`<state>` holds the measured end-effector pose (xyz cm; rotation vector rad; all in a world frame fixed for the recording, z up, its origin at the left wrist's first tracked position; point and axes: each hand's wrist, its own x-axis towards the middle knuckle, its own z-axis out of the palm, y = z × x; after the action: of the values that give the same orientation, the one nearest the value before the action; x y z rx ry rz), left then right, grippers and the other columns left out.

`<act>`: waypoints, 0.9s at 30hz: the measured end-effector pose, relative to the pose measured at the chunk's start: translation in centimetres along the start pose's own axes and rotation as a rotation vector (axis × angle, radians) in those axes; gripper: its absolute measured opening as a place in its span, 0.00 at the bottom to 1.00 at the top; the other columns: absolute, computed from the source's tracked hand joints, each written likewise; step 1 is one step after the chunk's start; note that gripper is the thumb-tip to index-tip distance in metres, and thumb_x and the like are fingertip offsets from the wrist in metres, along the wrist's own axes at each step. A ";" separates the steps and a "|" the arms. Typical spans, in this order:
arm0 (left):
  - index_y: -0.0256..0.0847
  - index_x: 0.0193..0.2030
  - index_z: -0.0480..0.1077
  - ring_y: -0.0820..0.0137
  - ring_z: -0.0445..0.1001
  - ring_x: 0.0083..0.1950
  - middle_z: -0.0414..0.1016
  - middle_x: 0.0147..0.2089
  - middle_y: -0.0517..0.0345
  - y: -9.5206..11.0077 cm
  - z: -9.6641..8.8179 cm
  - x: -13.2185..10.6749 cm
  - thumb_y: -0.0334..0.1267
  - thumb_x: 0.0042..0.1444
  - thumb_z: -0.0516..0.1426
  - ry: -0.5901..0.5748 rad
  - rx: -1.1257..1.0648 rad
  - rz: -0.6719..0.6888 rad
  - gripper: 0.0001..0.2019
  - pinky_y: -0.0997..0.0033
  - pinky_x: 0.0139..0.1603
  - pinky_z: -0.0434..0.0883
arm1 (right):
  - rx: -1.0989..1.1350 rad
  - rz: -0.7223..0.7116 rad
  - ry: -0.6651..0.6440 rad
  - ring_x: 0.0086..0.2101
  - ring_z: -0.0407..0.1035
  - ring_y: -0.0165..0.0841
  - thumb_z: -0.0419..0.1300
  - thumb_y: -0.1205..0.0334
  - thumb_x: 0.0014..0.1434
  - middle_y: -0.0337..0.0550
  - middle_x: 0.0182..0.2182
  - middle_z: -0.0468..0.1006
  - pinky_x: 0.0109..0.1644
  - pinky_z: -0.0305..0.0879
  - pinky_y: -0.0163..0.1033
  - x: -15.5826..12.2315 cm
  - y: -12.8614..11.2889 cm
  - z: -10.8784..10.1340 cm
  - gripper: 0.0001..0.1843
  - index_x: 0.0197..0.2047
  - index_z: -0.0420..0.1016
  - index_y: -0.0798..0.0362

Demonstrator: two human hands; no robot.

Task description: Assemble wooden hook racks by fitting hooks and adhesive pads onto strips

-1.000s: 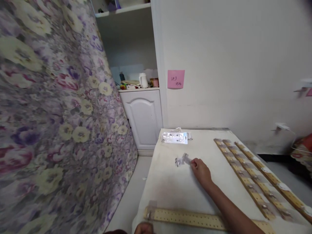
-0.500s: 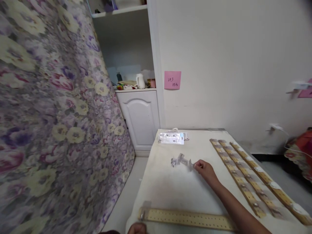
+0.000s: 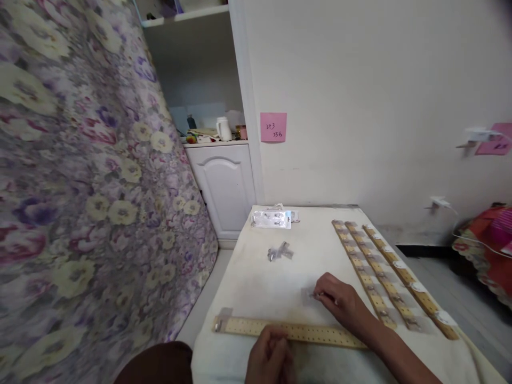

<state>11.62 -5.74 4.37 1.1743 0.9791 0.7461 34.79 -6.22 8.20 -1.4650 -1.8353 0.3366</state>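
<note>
My right hand [image 3: 339, 302] is pinched on a small clear hook piece [image 3: 309, 295], held just above the white table [image 3: 276, 285] and a little beyond the wooden perforated strip [image 3: 296, 330] that lies across the near edge. My left hand [image 3: 269, 360] hovers at the near side of that strip, fingers curled; what it holds, if anything, is hidden. Further back lies a small pile of clear hook pieces [image 3: 279, 252], and behind it a clear blister pack [image 3: 271, 218].
Three wooden strips with fitted hooks [image 3: 384, 274] lie side by side on the table's right. A flowered mattress [image 3: 80, 186] leans on the left. A white cabinet [image 3: 224, 184], a pink note [image 3: 273, 127] on the wall and a red bundle [image 3: 486, 248] are beyond.
My right hand took one clear piece from the pile and drew it back toward the near strip. My left hand came further into view at the strip.
</note>
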 end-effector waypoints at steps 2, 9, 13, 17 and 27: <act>0.41 0.31 0.62 0.78 0.62 0.14 0.69 0.20 0.67 1.4 2.1 1.1 0.54 0.48 0.56 -0.001 -0.019 0.012 0.17 0.79 0.13 0.55 | -0.021 -0.038 -0.083 0.32 0.67 0.30 0.50 0.65 0.60 0.41 0.33 0.71 0.36 0.61 0.33 -0.9 -0.5 -0.5 0.09 0.35 0.71 0.49; 0.42 0.26 0.60 0.78 0.61 0.12 0.66 0.15 0.69 1.4 6.0 3.3 0.47 0.50 0.55 -0.031 -0.010 -0.026 0.12 0.80 0.12 0.56 | -0.022 -0.022 -0.173 0.31 0.67 0.29 0.49 0.66 0.60 0.40 0.34 0.71 0.36 0.61 0.33 -2.9 -0.2 -0.8 0.10 0.35 0.72 0.49; 0.42 0.26 0.59 0.77 0.61 0.11 0.65 0.14 0.69 0.5 6.8 3.7 0.45 0.49 0.54 -0.062 -0.019 -0.048 0.10 0.80 0.11 0.55 | 0.013 0.013 -0.174 0.31 0.67 0.29 0.49 0.66 0.60 0.39 0.34 0.72 0.36 0.61 0.33 -3.3 0.0 -0.9 0.11 0.33 0.72 0.49; 0.42 0.27 0.59 0.78 0.62 0.11 0.67 0.15 0.69 0.4 7.2 3.8 0.43 0.49 0.55 -0.054 -0.039 -0.050 0.09 0.80 0.11 0.56 | 0.105 0.039 -0.113 0.32 0.67 0.29 0.50 0.66 0.59 0.39 0.34 0.72 0.36 0.63 0.33 -3.7 0.4 -1.2 0.10 0.37 0.72 0.48; 0.41 0.26 0.59 0.79 0.63 0.11 0.68 0.17 0.67 0.3 8.1 3.4 0.43 0.48 0.55 -0.055 -0.035 -0.054 0.10 0.81 0.11 0.55 | 0.259 0.369 0.056 0.27 0.68 0.31 0.54 0.59 0.56 0.40 0.31 0.74 0.32 0.64 0.36 -5.0 3.4 -2.8 0.08 0.36 0.72 0.51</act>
<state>20.36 -5.91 4.63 1.1282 0.9444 0.6824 39.51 -10.44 6.12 -1.6041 -1.4107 0.6793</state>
